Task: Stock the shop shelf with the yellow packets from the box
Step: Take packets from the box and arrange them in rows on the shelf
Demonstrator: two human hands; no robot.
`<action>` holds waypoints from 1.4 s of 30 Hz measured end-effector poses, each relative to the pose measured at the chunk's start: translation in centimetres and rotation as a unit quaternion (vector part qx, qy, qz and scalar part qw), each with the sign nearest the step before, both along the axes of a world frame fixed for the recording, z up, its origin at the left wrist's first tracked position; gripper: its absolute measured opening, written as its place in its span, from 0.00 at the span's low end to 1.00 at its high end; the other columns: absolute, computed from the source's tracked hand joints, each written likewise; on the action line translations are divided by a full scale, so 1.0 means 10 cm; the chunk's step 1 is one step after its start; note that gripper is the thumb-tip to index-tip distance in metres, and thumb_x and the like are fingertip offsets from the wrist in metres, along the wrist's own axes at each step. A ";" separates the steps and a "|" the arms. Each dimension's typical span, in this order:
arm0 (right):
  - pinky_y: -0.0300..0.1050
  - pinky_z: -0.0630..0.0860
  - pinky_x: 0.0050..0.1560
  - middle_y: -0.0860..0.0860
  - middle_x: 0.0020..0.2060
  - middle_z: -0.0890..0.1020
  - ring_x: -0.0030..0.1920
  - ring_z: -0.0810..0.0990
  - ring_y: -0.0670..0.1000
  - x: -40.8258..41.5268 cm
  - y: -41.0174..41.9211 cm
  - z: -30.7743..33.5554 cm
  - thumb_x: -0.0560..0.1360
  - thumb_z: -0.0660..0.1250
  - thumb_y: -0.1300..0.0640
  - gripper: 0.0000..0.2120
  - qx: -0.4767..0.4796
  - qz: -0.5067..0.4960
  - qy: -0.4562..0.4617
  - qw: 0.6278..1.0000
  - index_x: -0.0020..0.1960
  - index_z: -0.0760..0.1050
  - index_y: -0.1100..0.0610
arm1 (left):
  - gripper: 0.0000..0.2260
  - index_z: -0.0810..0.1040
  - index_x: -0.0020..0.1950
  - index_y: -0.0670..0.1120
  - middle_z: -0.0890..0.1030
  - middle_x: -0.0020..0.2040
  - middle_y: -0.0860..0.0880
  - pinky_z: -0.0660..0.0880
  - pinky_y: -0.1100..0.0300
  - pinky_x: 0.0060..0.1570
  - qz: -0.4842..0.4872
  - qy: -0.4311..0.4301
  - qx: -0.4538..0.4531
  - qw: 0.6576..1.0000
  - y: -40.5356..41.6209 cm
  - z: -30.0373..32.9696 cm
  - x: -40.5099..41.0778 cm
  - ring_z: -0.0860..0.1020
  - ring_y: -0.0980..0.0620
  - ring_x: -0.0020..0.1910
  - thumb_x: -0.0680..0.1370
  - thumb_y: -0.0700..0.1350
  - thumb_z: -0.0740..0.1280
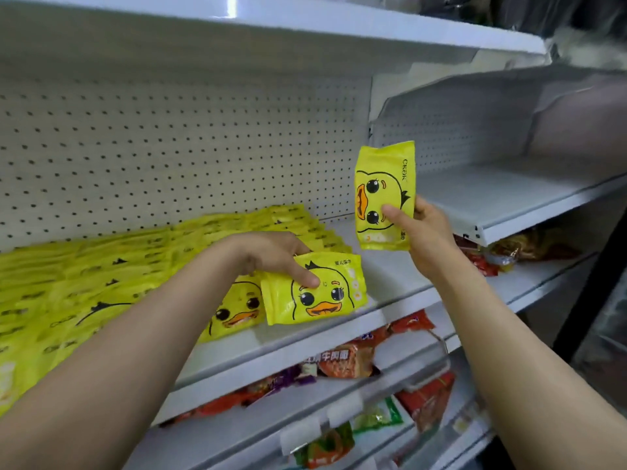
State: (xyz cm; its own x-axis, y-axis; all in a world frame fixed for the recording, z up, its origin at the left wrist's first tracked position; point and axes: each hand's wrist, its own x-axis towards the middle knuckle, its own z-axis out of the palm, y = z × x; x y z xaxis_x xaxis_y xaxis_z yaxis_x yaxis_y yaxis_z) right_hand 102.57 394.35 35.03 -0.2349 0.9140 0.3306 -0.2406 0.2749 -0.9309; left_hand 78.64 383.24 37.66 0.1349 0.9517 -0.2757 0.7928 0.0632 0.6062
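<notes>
Left grip point(278, 256) pinches a packet point(315, 288) lying crosswise at the row's point(101, 266) right end, centre frame. Right grip point(420, 220) holds another packet point(385, 195) upright, just right of it, above bare shelf point(400, 276).

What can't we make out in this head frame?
- Box: not in the head view at all.
- Stocked yellow packets: row cut by the left edge and crossed by the left arm, count unclear.
- Top-right dark items: blurred.
- Snack packs below: print too small to read.

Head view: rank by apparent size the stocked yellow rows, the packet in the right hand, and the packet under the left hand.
1. stocked yellow rows, by far.
2-3. packet in the right hand and packet under the left hand: look alike, unranked.
</notes>
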 end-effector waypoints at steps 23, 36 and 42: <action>0.48 0.83 0.47 0.54 0.49 0.86 0.49 0.86 0.54 0.01 1.94 0.36 0.73 0.74 0.63 0.12 0.012 0.075 0.081 0.994 0.56 0.80 0.62 | 0.24 0.79 0.59 0.49 0.83 0.53 0.50 0.77 0.48 0.57 0.172 0.179 -0.013 0.969 2.29 0.42 0.52 0.81 0.48 0.52 0.68 0.57 0.77; 0.41 0.81 0.36 0.51 0.43 0.87 0.41 0.86 0.48 -0.14 2.06 0.15 0.74 0.72 0.66 0.11 -0.042 0.034 0.120 0.991 0.56 0.79 0.65 | 0.26 0.77 0.64 0.45 0.76 0.63 0.47 0.72 0.55 0.58 0.166 0.223 0.047 0.959 3.00 -0.12 -0.03 0.74 0.46 0.61 0.70 0.53 0.76; 0.38 0.79 0.31 0.51 0.41 0.85 0.35 0.84 0.44 -0.18 2.10 0.09 0.75 0.71 0.67 0.10 -0.088 -0.002 0.151 0.985 0.57 0.79 0.65 | 0.24 0.78 0.62 0.45 0.76 0.62 0.47 0.68 0.58 0.56 0.183 0.215 0.088 0.955 3.06 -0.24 -0.19 0.73 0.46 0.63 0.70 0.52 0.77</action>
